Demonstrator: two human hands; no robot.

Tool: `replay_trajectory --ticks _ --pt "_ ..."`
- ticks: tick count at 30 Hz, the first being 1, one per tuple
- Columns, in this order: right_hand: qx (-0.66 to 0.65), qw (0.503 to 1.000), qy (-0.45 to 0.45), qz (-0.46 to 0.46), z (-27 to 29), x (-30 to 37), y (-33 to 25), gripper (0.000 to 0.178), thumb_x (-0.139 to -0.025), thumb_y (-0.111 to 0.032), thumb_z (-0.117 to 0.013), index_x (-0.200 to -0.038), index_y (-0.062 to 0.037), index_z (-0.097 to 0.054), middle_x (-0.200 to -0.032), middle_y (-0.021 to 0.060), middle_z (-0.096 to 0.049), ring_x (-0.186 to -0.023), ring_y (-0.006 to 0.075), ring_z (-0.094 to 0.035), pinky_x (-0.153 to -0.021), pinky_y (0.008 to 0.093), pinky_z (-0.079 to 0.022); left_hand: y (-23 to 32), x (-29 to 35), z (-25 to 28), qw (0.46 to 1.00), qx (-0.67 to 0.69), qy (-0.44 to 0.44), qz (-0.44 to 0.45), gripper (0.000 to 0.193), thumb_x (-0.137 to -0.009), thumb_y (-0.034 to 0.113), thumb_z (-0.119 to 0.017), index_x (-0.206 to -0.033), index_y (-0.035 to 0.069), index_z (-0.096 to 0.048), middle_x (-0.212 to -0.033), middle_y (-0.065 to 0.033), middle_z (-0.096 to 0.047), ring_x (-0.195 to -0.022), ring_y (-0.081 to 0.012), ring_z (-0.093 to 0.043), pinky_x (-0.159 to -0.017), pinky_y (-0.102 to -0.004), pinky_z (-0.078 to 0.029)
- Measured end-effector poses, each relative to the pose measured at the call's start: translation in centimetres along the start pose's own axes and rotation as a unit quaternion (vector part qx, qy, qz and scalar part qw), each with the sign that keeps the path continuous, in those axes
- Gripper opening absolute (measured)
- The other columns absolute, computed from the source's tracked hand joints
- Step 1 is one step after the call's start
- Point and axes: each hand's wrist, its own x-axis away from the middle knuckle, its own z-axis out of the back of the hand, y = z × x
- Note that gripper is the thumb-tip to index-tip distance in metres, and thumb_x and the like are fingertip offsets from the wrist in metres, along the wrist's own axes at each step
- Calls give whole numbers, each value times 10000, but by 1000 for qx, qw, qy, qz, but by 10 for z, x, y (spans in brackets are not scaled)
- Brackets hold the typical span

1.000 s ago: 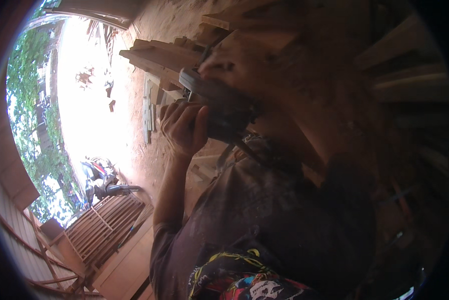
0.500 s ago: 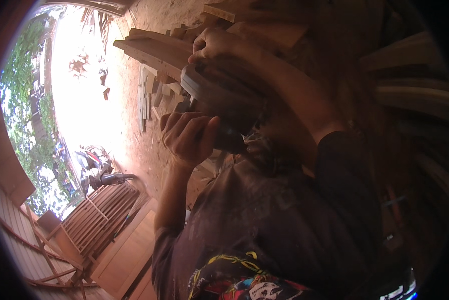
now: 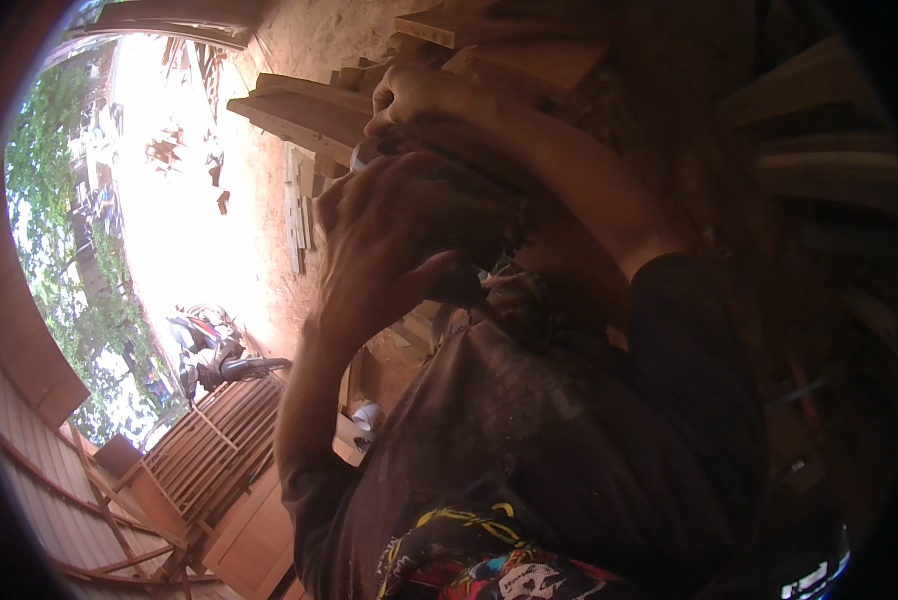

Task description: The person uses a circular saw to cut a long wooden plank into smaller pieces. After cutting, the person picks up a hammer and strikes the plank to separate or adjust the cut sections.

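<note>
In front of my chest is a bulky dark grey tool with a paler grey end; shadow and my hands hide its exact kind. My left hand lies across its body, fingers curved over the top and thumb along the near side. Beyond it, my right hand is closed, thumb and fingers pinched together by the tool's pale end. What that pinch holds, if anything, cannot be made out. Just past my right hand lie wooden boards.
Stacked planks stand in shadow at the right. Short wood offcuts lie on the dirt ground. Toward the left are a motorcycle, a slatted wooden frame and a wooden panel. A white round item sits beside my left elbow.
My left hand has moved from the tool's near side up and over its body, covering most of it. My right hand stays pinched near the pale end. The view has shifted slightly.
</note>
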Motion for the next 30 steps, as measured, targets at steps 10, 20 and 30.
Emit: replay_trajectory --ticks 10,20,30 --pt "59 998 3 -9 2 16 -32 288 -918 -371 -893 -930 -94 -818 -885 73 -801 -864 200 -771 -769 387 -590 -6 -79 -34 924 100 -348 -122 297 -869 237 -779 -1158 185 -821 -1110 -126 -807 -1110 -325 -773 -958 -485 -605" --pt "-31 967 253 28 11 125 -12 353 -970 -409 -815 -1123 -91 -808 -1103 100 -821 -1011 229 -770 -929 394 -581 -37 -91 -83 845 181 -409 -294 340 -849 232 -818 -1171 122 -837 -1122 -130 -820 -1062 -316 -785 -938 -444 -621" --pt "-54 967 247 22 -48 296 -37 461 -998 -304 -801 -1386 -65 -730 -1297 152 -761 -1221 270 -733 -1045 389 -577 -18 -103 -55 868 145 -421 -219 795 -730 173 -843 -1501 220 -658 -1076 -166 -812 -965 -325 -790 -881 -433 -631"
